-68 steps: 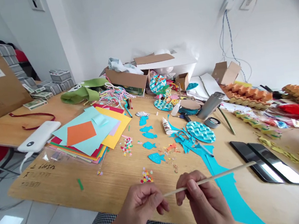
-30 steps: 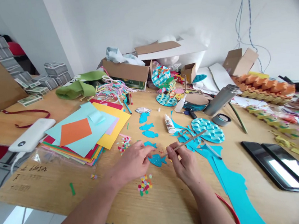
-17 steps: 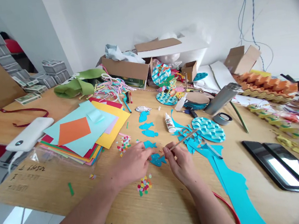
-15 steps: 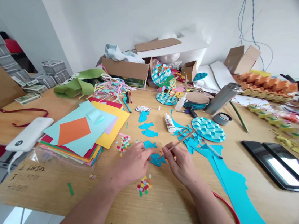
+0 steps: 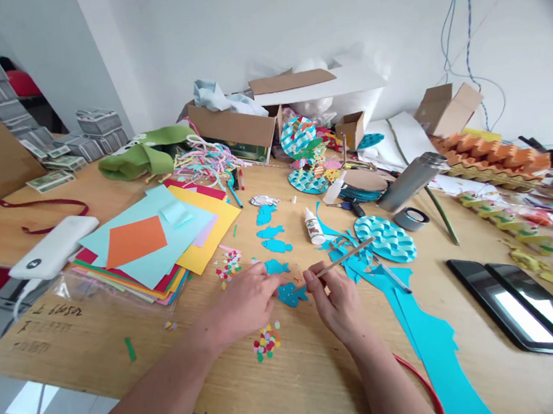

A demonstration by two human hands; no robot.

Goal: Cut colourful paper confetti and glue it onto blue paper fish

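Right hand (image 5: 335,297) pinches thin wooden stick (image 5: 346,257).
Left hand (image 5: 248,301), half-open, by blue paper fish (image 5: 291,295); upper centre, pale cloth (image 5: 225,99) tops brown cardboard box (image 5: 236,126).

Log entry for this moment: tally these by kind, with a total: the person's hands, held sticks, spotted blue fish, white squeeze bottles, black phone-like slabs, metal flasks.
Hands: 2 (left hand, right hand)
Held stick: 1
Spotted blue fish: 1
White squeeze bottles: 2
Black slabs: 2
Metal flask: 1
Total: 9
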